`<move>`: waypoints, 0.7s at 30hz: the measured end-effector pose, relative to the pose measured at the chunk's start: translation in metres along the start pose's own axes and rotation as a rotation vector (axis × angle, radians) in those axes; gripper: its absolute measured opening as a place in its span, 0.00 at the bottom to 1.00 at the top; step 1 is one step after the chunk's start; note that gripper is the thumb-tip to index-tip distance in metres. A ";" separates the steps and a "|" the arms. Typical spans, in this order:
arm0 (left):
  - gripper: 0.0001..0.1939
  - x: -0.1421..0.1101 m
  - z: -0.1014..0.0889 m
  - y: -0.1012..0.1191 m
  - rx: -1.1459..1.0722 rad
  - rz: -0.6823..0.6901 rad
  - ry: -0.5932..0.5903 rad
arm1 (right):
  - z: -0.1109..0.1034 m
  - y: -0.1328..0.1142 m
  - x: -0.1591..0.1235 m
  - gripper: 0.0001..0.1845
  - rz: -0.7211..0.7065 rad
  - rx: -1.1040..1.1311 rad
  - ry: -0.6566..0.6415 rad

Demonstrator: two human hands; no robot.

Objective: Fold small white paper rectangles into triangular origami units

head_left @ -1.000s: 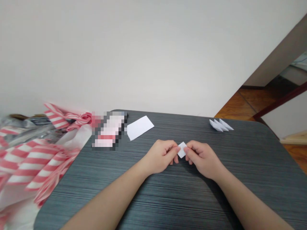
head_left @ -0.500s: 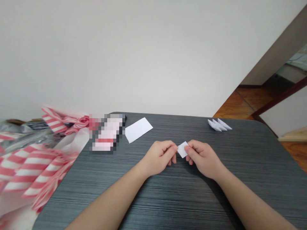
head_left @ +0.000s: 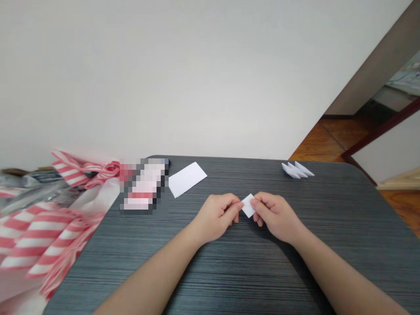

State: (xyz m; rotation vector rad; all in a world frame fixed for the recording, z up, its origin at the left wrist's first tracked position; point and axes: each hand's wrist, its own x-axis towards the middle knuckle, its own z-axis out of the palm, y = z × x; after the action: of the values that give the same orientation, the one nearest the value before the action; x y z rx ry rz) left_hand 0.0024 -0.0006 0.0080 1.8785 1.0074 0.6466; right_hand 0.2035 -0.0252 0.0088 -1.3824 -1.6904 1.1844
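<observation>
Between my two hands, above the dark table, is a small folded piece of white paper (head_left: 248, 206), turned like a diamond. My left hand (head_left: 220, 215) pinches its left corner between thumb and fingers. From the other side my right hand (head_left: 274, 215) grips it, the thumb lying on its front face. The fingertips behind the paper are partly hidden. A larger white paper sheet (head_left: 187, 179) lies flat beyond my left hand. Several pointed folded white paper pieces (head_left: 297, 170) stand grouped together at the far right of the table.
A pixelated phone-like object (head_left: 144, 183) lies at the table's left edge. Red-and-white striped fabric or bags (head_left: 42, 232) are heaped beside the table on the left. The dark wood-grained table (head_left: 236, 275) meets a white wall (head_left: 210, 78) at the back.
The view has shifted slightly, so everything on the table appears a little further left. Both hands keep their grip on the small folded paper, with hardly any other movement.
</observation>
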 end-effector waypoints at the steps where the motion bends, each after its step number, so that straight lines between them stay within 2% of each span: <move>1: 0.17 0.000 0.000 0.001 0.007 0.001 -0.002 | 0.000 0.001 0.000 0.17 0.003 0.002 -0.006; 11: 0.18 -0.001 -0.001 0.005 -0.055 -0.011 -0.016 | 0.000 0.001 0.000 0.12 -0.028 0.029 -0.045; 21: 0.14 0.000 0.002 -0.002 -0.144 -0.024 -0.048 | -0.001 -0.003 -0.001 0.13 -0.071 -0.005 -0.052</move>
State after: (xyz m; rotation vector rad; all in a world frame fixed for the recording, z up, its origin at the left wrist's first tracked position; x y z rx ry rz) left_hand 0.0029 -0.0013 0.0053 1.7456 0.9274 0.6400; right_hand 0.2039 -0.0263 0.0119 -1.2941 -1.7648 1.1866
